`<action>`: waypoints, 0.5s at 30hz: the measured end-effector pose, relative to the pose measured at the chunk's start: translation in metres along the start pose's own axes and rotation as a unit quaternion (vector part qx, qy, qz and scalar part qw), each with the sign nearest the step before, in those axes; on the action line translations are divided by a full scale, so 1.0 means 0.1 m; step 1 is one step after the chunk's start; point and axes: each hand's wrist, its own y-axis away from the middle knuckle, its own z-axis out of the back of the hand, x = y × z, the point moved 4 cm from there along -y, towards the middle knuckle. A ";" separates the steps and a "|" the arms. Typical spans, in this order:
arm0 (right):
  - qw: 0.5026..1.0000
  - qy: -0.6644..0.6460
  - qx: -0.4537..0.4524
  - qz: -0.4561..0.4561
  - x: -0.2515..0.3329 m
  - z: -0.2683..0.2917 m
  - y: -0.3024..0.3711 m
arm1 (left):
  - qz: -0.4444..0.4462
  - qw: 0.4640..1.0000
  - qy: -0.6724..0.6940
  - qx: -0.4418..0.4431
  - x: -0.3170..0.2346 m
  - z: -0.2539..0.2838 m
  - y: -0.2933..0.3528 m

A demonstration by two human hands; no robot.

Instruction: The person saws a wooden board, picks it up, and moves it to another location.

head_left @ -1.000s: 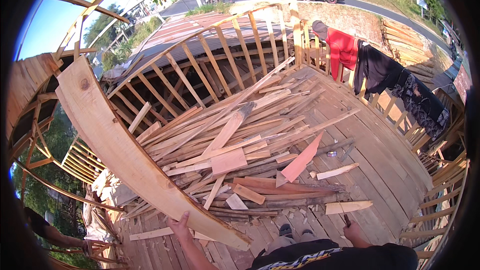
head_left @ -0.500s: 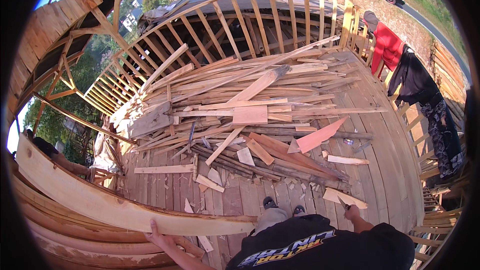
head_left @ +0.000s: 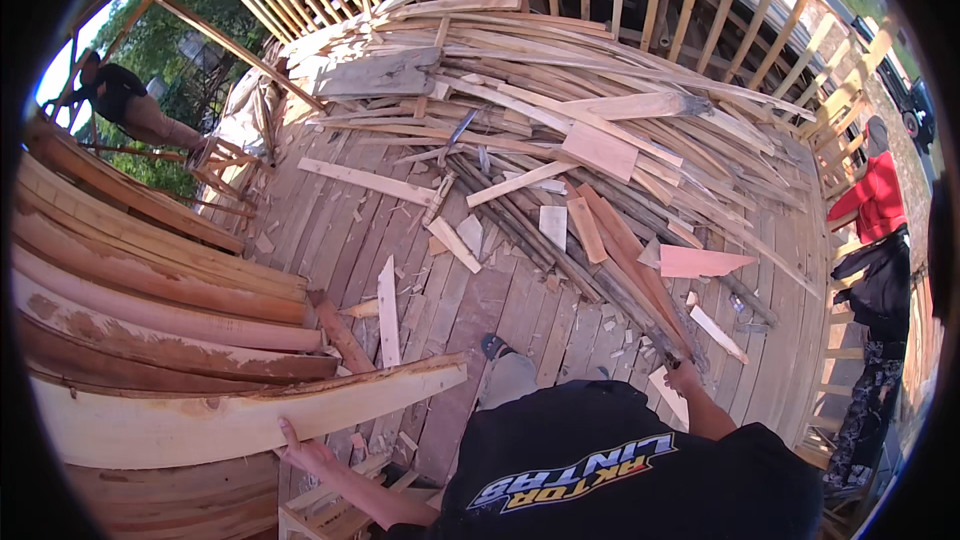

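A long pale wooden plank (head_left: 170, 430) with a bark-brown upper edge lies across the lower left. My left hand (head_left: 305, 452) grips its lower edge, thumb against the face; the other fingers are partly hidden. The plank's free end reaches toward my leg. Farther right, my right hand (head_left: 684, 377) is closed around the knife (head_left: 671, 358), held low over the deck beside a pale board piece (head_left: 668, 395). Only a small dark part of the knife shows clearly.
Several thick planks (head_left: 160, 290) are stacked at left. A large heap of wood strips (head_left: 480, 50) covers the far deck, with offcuts (head_left: 456, 243) nearer. Slatted railing (head_left: 690, 0) runs behind. One person (head_left: 125, 95) is far left, another in red (head_left: 880, 200) at right.
My view has turned left, bringing the stacked planks further in. The plank in my left hand has swung, its free end rising and shifting left. My right hand still holds the knife.
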 end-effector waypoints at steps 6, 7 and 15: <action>0.984 0.143 0.073 0.081 1.94 -0.47 0.25 | -0.007 0.999 0.018 -0.042 0.17 0.44 -0.48; 0.982 0.145 0.081 0.094 2.31 -0.49 0.46 | 0.001 0.998 0.018 -0.063 0.16 0.46 -0.49; 0.956 0.191 0.123 0.185 3.15 -0.96 0.04 | 0.032 0.995 0.043 -0.089 0.39 0.34 -0.70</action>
